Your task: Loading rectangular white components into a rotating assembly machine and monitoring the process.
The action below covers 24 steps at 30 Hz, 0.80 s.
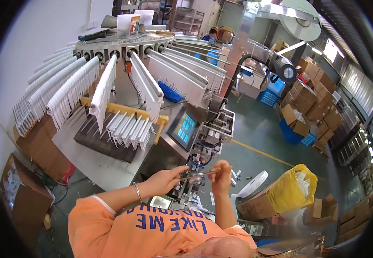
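A thin dark metal rod [201, 174] runs between my two hands, just in front of my chest. My left hand [168, 180], with a bracelet at its wrist, has its fingers closed at the rod's left end. At the other end my right hand [221, 175] pinches the rod with bent fingers. Below and beyond the hands is a metal machine [212, 137] with small clamps and fittings; my hands hide part of it. A tilted touch screen [183, 129] stands just beyond my left hand.
A round rack [122, 45] carries several rods hung with white strips. More white strips hang from a yellow-framed holder [128, 112] on the metal table [109, 172]. To the right stand a box with a yellow bag [292, 189] and stacked cartons [311, 94]. A large reel [300, 19] hangs overhead.
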Tool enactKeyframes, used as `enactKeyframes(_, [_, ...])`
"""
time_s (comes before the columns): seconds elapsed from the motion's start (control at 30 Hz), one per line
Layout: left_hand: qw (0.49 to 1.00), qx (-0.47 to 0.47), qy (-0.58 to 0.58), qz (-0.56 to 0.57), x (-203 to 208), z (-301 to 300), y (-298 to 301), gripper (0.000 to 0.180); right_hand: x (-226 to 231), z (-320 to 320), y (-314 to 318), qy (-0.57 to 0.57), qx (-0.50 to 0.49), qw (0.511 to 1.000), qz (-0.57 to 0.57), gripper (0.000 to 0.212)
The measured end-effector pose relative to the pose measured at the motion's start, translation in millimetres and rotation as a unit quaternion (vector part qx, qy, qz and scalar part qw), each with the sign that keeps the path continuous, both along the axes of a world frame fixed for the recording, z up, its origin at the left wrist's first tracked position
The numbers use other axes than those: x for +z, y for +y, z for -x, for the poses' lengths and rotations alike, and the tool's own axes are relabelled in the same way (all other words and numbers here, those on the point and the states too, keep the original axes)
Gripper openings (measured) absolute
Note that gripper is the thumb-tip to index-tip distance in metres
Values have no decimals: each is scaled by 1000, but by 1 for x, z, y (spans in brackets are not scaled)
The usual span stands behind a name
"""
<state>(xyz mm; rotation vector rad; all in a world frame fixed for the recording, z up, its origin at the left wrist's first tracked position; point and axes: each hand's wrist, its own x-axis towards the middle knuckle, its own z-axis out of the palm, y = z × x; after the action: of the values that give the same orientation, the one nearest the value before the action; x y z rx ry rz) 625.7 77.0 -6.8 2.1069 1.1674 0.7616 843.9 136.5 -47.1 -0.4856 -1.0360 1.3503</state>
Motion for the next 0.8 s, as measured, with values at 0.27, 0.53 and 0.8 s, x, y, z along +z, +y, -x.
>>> enactKeyframes(0.27, [783, -109, -427, 440, 2, -1, 26, 54, -31, 38, -92, -276, -210, 929, -131, 27])
enactKeyframes(0.53, [774, -165, -415, 449, 24, 50, -10, 31, -18, 156, -166, -467, -384, 741, -293, 21])
enactKeyframes(0.8, [825, -347, -203, 396, 17, 183, -41, 43, 23, 238, -256, -474, -430, 747, -180, 23])
